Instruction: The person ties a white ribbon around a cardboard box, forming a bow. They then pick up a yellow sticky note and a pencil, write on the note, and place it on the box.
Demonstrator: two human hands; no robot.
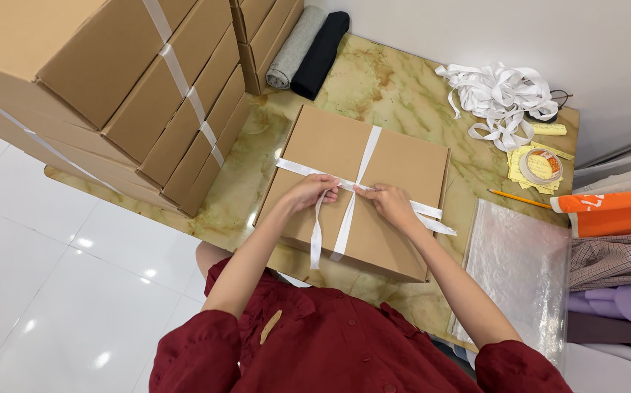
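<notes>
Flat brown cardboard box [395,164] sits on the marbled green table [374,80], crossed by white fabric ribbon [363,164]. Left hand [310,191] and right hand [390,204] both pinch ribbon at the crossing, probably mid-knot, though the fingers hide it.

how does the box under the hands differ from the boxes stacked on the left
The box under the hands lies alone and flat on the marble table; the stacked boxes are piled together. Its white ribbon crosses with loose ends, gripped by the left hand and right hand; theirs is already bound. All are plain brown cardboard.
</notes>
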